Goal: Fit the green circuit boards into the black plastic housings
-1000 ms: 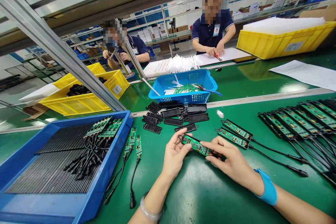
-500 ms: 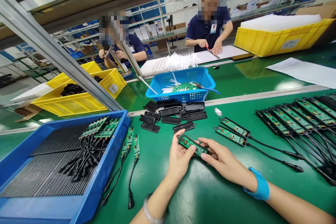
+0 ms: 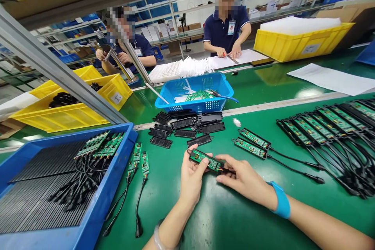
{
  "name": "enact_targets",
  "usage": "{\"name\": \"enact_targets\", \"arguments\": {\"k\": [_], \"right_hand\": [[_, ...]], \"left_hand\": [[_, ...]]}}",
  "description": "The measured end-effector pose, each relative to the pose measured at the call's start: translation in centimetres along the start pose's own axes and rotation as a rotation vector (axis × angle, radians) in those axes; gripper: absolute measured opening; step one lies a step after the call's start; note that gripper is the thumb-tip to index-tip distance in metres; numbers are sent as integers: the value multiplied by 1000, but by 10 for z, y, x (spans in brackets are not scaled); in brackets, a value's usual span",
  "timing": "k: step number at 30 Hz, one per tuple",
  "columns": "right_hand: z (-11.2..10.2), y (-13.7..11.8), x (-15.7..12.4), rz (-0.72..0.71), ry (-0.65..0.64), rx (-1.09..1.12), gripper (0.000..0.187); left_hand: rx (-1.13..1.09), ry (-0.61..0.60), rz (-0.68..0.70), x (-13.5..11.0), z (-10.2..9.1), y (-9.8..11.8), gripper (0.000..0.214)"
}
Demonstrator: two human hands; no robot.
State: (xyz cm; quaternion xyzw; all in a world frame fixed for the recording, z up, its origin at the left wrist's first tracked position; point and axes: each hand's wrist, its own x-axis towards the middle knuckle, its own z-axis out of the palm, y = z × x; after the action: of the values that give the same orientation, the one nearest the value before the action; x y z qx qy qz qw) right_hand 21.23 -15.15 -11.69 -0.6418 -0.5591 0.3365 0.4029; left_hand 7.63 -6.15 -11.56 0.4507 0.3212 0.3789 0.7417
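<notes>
My left hand (image 3: pixel 191 175) grips a narrow black plastic case with a green circuit board (image 3: pixel 206 161) lying in it, thumb pressed on the board. A small two-digit display shows near the board's far left end. At the other end, coloured wires meet a black cable (image 3: pixel 229 171), and my right hand (image 3: pixel 246 181) closes its fingers round that part; its palm side is hidden. Just right of my hands, two black cases with boards (image 3: pixel 251 148) lie on the green bench, their cables trailing right. Several empty black case halves (image 3: pixel 187 123) are heaped beyond my left hand.
At left, a blue tray (image 3: pixel 84 238) holds cabled circuit boards; a few boards (image 3: pixel 145 164) lie beside it. A blue basket (image 3: pixel 187 105) contains green and white strips. Filled cases (image 3: pixel 312 125) line the right. Two co-workers sit or stand opposite, near yellow bins (image 3: pixel 299 47).
My right hand has slid from the board's edge to the wire end, uncovering the coloured wires and cable. My left hand keeps its hold. The whole view has shifted slightly.
</notes>
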Motion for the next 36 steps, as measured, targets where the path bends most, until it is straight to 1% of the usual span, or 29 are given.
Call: {"name": "enact_targets", "arguments": {"k": [1,2,5,8,17,21,23,25,27,32,33,36], "right_hand": [[-3,0,0,-10,28,-64,22],[-5,1,1,-15,48,-111,15],[-8,3,2,-40,80,-159,25],[-6,5,2,-69,112,-119,26],[-4,5,-1,-129,200,-136,27],[-2,2,0,-116,268,-106,30],[-1,1,1,-61,246,-60,30],[-1,-1,1,13,187,10,31],[-1,-1,1,49,158,50,32],[-1,-1,-1,-78,283,-75,28],[-1,-1,0,-78,277,-80,28],[-2,0,1,-12,200,-51,29]], "left_hand": [[-2,12,13,0,0,1,57],[5,24,30,0,-1,1,55],[61,33,97,-2,0,1,53],[128,12,139,-3,0,-1,51],[88,20,112,-6,1,-3,50],[48,17,97,-7,3,-4,47],[14,21,97,-7,3,-5,46],[0,30,101,-7,2,-6,46],[5,49,110,-8,3,-6,46],[-5,78,95,-9,5,-4,46],[-10,77,88,-10,5,-4,46],[-14,71,92,-10,5,-5,44]]}}
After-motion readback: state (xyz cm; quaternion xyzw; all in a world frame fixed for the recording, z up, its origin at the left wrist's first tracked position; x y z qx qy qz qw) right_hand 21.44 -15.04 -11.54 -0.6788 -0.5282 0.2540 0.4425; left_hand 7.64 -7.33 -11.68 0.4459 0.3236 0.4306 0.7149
